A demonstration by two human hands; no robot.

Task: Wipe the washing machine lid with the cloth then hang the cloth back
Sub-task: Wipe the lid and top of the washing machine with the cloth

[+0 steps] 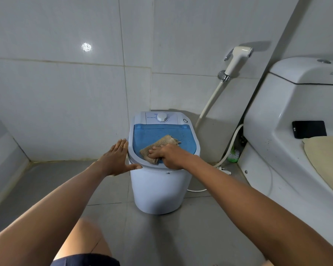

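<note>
Now the tan cloth [158, 148] is pressed onto the blue washing machine lid [152, 132] by the right hand [166, 155] (fingers curled on it); the rim is touched by the flat, open left hand [117, 160].

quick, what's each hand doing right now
Left hand: open, fingers straight, resting against the washing machine's rim.
Right hand: fingers curled on the cloth, pressing it onto the blue lid.
</note>
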